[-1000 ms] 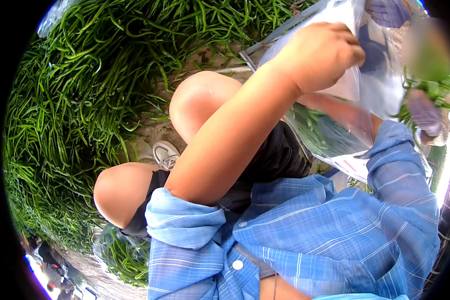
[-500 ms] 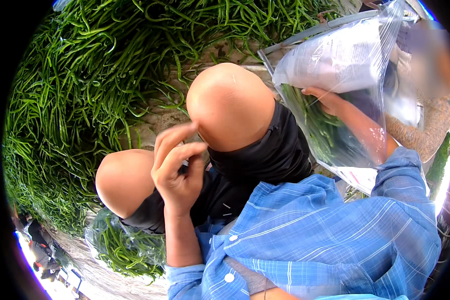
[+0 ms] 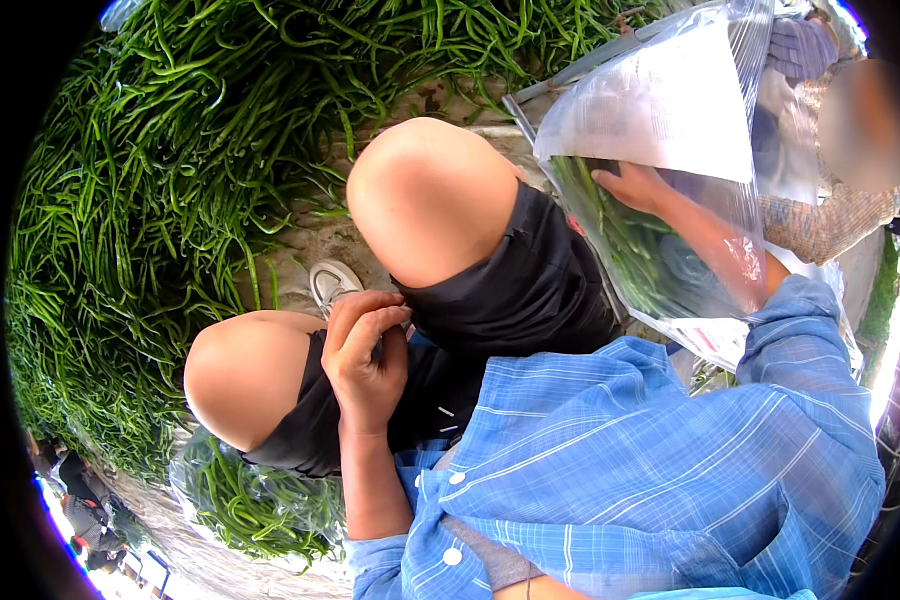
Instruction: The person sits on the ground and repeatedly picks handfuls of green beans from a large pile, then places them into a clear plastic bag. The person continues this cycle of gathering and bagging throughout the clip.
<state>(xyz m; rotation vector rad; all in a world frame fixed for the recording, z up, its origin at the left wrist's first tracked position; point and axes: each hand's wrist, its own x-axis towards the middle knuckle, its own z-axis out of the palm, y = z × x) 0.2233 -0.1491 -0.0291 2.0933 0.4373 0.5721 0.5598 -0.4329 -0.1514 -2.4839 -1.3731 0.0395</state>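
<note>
My left hand (image 3: 365, 350) hovers over my lap, between my knees. Its fingers are curled in with the tips drawn together; whatever they hold, if anything, is too small to make out. My right hand (image 3: 635, 187) reaches into a clear plastic bag (image 3: 755, 90) on my right, glare from the film lying across the forearm. One finger stretches out over the long green chillies (image 3: 620, 245) inside, and the other fingers are partly hidden. A white printed sheet (image 3: 670, 105) covers the upper part of the bag, just above that hand.
A large heap of green chillies (image 3: 150, 210) spreads over the ground in front and to the left. Another clear bag of chillies (image 3: 240, 500) sits beside my left leg. My shoe (image 3: 332, 283) shows between the knees. At the far right another person's patterned sleeve (image 3: 825, 222) appears behind the bag.
My left hand has lowered slightly, and its fingers have drawn closer together. The right hand stays in the bag, which has shifted a little leftward. My shoe has come into sight.
</note>
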